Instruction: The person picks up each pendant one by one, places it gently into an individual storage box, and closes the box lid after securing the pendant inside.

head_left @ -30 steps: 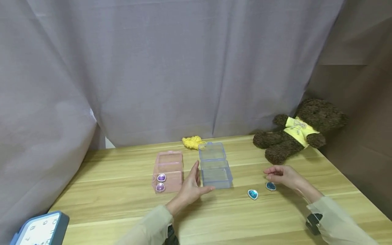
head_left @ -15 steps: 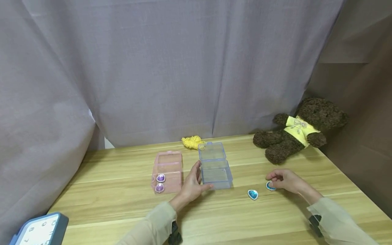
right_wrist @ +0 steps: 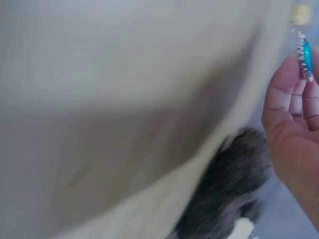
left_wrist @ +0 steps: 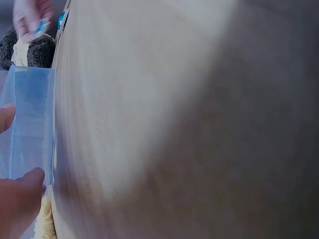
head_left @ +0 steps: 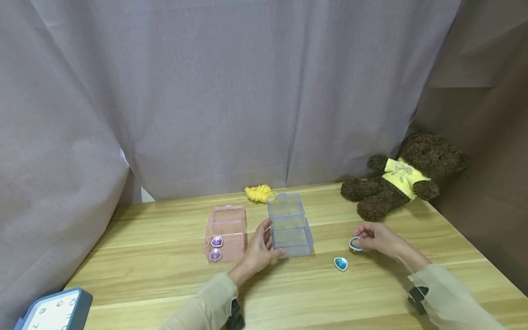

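My right hand (head_left: pixel 381 238) pinches a blue gem pendant (head_left: pixel 355 244) with a beaded silver rim, held just above the table. The right wrist view shows that pendant (right_wrist: pixel 307 57) edge-on between thumb and fingers, a small ring at its end. A second blue gem pendant (head_left: pixel 340 263) lies on the wood to its left. My left hand (head_left: pixel 257 250) holds the near left corner of a clear blue plastic box (head_left: pixel 292 250), thumb at the front and fingers along the side. The box's lid (head_left: pixel 285 205) is folded back, with nothing visible inside.
To the left, an opened pink plastic box (head_left: pixel 235 245) holds two purple gem pendants (head_left: pixel 217 241). Yellow yarn (head_left: pixel 260 194) lies behind the blue box. A brown teddy bear (head_left: pixel 383 201) in a yellow top lies at the back right, and a blue-framed clock (head_left: pixel 53 311) stands front left.
The right hand has come down on the right-hand blue pendant, picked it up and carried it slightly left. The left hand has moved in against the blue box.
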`<state>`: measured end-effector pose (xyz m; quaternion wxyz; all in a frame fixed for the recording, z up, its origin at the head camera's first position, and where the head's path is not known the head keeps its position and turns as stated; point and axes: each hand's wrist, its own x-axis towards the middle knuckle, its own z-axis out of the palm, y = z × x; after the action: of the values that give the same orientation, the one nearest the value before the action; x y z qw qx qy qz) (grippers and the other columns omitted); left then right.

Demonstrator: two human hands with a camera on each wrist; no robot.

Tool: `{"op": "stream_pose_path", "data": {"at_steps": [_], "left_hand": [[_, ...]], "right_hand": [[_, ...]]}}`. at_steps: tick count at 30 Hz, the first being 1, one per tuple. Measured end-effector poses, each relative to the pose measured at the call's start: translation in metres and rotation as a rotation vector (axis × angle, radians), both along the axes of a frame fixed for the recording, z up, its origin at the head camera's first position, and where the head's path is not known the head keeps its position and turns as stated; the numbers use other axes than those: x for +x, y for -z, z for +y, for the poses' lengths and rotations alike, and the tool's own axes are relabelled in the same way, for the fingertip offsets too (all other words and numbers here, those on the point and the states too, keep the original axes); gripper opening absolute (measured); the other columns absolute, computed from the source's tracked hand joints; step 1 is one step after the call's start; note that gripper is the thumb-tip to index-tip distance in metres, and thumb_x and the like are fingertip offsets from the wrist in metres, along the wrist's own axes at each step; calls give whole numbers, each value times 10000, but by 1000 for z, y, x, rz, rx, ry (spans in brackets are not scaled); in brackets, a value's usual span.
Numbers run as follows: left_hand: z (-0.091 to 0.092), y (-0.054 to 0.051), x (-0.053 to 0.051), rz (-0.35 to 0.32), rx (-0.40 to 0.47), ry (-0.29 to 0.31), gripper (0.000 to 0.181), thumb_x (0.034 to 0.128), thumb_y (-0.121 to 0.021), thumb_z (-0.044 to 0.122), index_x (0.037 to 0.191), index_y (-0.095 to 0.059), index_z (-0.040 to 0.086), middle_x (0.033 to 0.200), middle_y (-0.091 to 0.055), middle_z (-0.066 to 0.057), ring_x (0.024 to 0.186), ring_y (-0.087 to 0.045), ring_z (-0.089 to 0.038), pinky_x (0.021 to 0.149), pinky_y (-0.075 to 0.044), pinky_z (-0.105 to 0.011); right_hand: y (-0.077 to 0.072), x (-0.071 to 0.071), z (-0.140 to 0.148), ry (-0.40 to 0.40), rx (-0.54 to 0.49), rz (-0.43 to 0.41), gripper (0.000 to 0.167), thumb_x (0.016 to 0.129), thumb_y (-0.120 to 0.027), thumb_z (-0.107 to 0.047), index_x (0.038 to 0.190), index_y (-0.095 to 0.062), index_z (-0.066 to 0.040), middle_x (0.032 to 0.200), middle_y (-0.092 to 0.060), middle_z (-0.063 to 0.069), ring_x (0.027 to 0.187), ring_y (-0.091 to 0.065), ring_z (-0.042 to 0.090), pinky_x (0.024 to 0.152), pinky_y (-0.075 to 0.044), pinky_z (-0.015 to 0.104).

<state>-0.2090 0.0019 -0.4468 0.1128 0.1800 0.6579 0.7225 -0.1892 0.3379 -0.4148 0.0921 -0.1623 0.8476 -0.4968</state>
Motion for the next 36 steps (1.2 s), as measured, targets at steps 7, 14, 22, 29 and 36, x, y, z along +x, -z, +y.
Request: {"op": "stream_pose_path", "data": {"at_steps": [7,14,22,29,36], "left_hand": [[-1,0,1,12,-30,-2,918,729,-663,-177,1459,-116,-67,1488,-228,-300,1372,-261,-415,1126,-298,-444],[-2,2,0,23,-46,-8,925,732,-679,-149,1461,-117,-66,1505,-198,-288,1378,-253,-409,1126,-298,-434],[-3,2,-1,15,-45,1,919,742,-674,-145,1465,-114,-53,1511,-198,-272,1374,-283,-380,1086,-376,-322],[-5,1,0,13,-127,-22,926,757,-702,-89,1475,-121,-27,1540,-146,-227,1392,-251,-366,1095,-356,-309],[-5,-1,1,29,-172,-31,911,773,-714,-39,1476,-136,-19,1543,-143,-219,1390,-245,-381,1116,-329,-380]], "right_hand": [[-30,-26,-64,-47,-171,-79,255,859,-651,-48,1005,-522,117,827,-585,-16,758,-579,53,715,-588,260],[-28,-50,-127,-155,-182,-129,243,847,-665,-42,987,-532,105,820,-579,-6,742,-575,84,696,-576,242],[-18,-58,-158,-236,-53,-156,143,822,-647,37,918,-562,100,724,-589,-7,656,-579,94,637,-578,232],[-16,-57,-171,-234,56,-143,89,783,-635,98,851,-580,85,667,-593,6,579,-545,72,558,-535,176],[-10,-55,-178,-226,169,-124,99,752,-634,111,844,-608,84,675,-603,29,572,-489,38,511,-420,101]]}}
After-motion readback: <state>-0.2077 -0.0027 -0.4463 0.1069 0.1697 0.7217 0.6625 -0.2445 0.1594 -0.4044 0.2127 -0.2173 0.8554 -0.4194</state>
